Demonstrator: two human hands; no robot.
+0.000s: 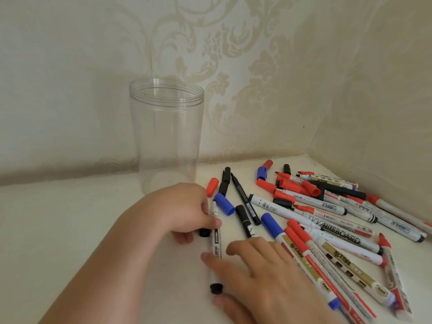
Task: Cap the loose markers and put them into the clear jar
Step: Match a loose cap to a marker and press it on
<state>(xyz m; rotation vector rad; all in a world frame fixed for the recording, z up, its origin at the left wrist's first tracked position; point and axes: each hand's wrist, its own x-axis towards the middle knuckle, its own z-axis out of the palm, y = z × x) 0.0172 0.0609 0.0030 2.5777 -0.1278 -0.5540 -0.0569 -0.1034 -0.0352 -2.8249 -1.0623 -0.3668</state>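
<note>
Nearest, the right hand (261, 272) lies low over the white table (93, 230) with its fingers spread, the fingertips touching the barrel of a black-ended whiteboard marker (216, 242) that lies uncapped, tip pointing far. Just beyond, the left hand (187, 206) is curled, its thumb and fingers pinching that same marker near its tip end, and a small black cap (203, 232) shows under the palm; whether the hand holds the cap or it merely lies there, I cannot tell. To the right spreads the heap of loose markers (327, 220), red, blue and black, mixed with stray caps such as a blue cap (224, 204) and a red cap (212, 187) just beside the left hand. Farther, left of the heap and against the patterned wall (257, 78), stands the clear jar (167, 136), upright and empty. The likely trouble: a wrong-coloured cap gets fitted from the muddle, the bare tip smears the table or fingers, or the left forearm knocks the tall, light jar when reaching.
</note>
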